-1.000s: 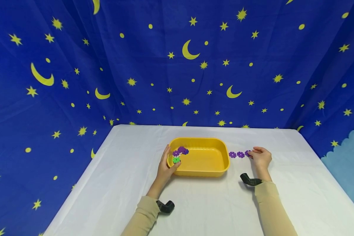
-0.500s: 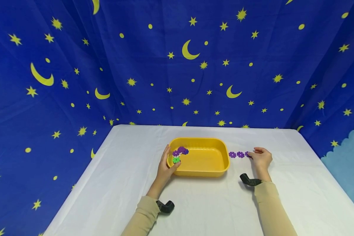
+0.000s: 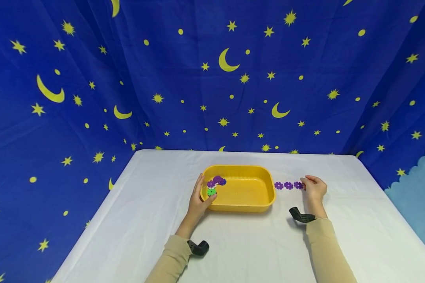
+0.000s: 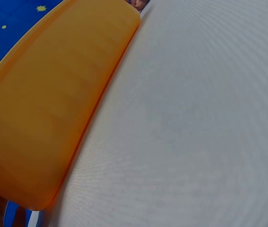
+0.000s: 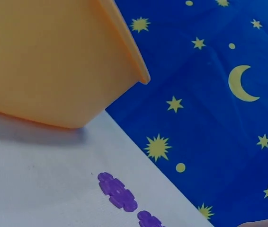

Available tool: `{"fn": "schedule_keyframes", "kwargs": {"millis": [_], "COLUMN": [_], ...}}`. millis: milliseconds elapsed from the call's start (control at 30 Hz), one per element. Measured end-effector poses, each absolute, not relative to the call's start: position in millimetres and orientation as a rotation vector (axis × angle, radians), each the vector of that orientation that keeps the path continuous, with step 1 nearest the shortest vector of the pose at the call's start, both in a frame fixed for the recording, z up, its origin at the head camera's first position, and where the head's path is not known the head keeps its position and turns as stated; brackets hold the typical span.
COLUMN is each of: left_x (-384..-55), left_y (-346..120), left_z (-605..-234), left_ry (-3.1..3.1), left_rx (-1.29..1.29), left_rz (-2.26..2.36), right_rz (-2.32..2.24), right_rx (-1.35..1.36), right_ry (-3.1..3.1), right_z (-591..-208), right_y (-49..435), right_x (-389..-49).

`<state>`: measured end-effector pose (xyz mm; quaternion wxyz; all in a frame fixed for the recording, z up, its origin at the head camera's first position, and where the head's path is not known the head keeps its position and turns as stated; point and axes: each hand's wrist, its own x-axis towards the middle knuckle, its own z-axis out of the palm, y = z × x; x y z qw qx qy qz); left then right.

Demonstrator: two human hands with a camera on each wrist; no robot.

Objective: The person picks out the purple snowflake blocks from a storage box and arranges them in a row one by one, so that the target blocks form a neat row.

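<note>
My left hand [image 3: 197, 200] grips the left end of a yellow plastic basin [image 3: 242, 207], thumb over the front rim and fingers along the outer side. Inside, near that hand, lie a green snowflake building disc [image 3: 211, 192] and a few purple and blue discs [image 3: 217, 179]. On the cloth right of the basin, three purple snowflake discs [image 3: 288, 185] form a row. At its right end, my right hand [image 3: 315, 190] has its fingertips beside the third disc [image 3: 298, 185], which now shows almost whole. The right wrist view shows the basin's end wall [image 5: 53, 61] and the nearest purple disc [image 5: 117, 191].
A white cloth [image 3: 248, 247] covers the table. Behind it and at the left hangs a blue curtain [image 3: 184, 78] with yellow moons and stars. Each wrist wears a black camera mount, one on the left [image 3: 198, 248] and one on the right [image 3: 300, 215].
My right fingertips have come off the third purple disc and shifted slightly right, uncovering more of it. The left hand and the basin have stayed put.
</note>
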<state>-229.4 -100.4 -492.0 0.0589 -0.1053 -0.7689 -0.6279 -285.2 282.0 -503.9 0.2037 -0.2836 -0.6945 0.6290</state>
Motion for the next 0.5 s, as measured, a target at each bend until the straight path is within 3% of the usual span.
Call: {"fn": "schedule_keyframes", "kwargs": {"millis": [500], "left_x": [-227.5], "left_y": [-99.2], "left_z": [-489.1], "left_ry": [-2.321], "left_rx": [-0.330], "left_rz": [-1.887], "right_rz": [1.891], "right_rx": [-0.748], "right_ry": [-1.806], "right_z": [-490.3], "right_y": [270.2], "right_x": [-289.4]}}
